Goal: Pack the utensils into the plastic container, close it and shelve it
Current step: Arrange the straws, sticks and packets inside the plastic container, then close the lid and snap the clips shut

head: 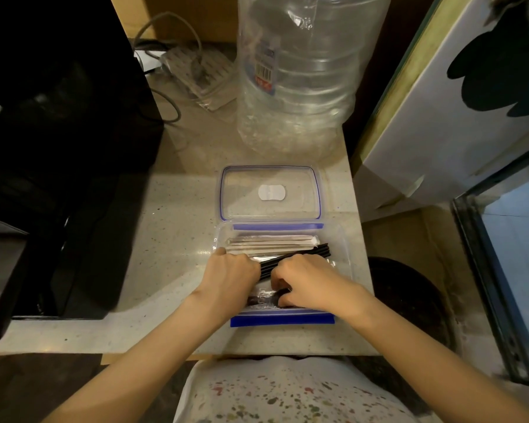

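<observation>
Both hands, left (231, 274) and right (306, 280), seemingly grip light, stiff utensils (293, 257) inside the container (345, 254); slippery wrappers need mid-length holds.

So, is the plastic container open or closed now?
Open. Its lid lies flat on the counter behind the plastic container, and both hands reach inside among the utensils.

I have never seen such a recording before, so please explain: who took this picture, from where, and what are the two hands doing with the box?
No machine here: a person wears a camera on the head, looking down at their own arms. On the counter sits an open plastic container, its lid lying just behind. Inside are paper-wrapped utensils and black sticks. The left hand grips the sticks; the right hand curls around wrapped items. A big water bottle stands behind.
</observation>
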